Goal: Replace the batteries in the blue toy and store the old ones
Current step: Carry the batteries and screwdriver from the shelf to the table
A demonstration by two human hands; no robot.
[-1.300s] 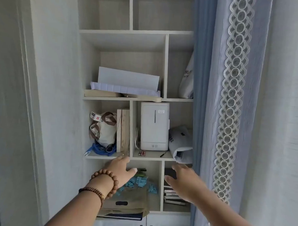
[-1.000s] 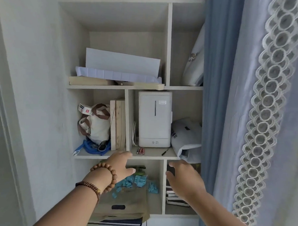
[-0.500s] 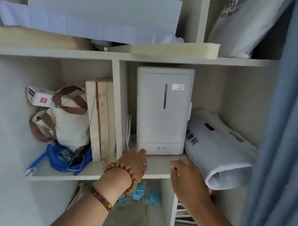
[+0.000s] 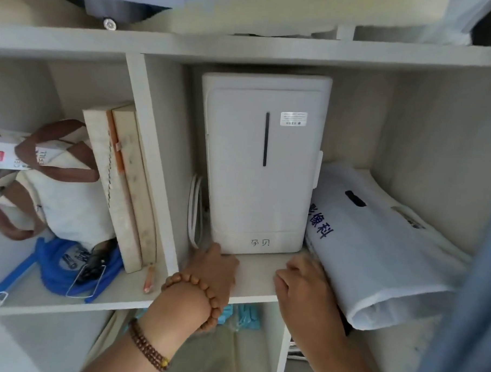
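While left hand [image 4: 215, 271] and right hand [image 4: 302, 284] curl on the shelf [image 4: 257, 273] beneath, holdings unseen, firm pinches seem wisest.

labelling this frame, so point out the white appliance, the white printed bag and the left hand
white appliance [image 4: 262, 186]: head view, middle of its front panel
white printed bag [image 4: 376, 247]: head view, upper face beside the blue print
left hand [image 4: 215, 271]: head view, back of the hand

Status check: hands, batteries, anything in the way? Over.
Left hand and right hand on the shelf before the white appliance, both curled, grip hidden. No batteries or toy visible. White bag crowds right hand.
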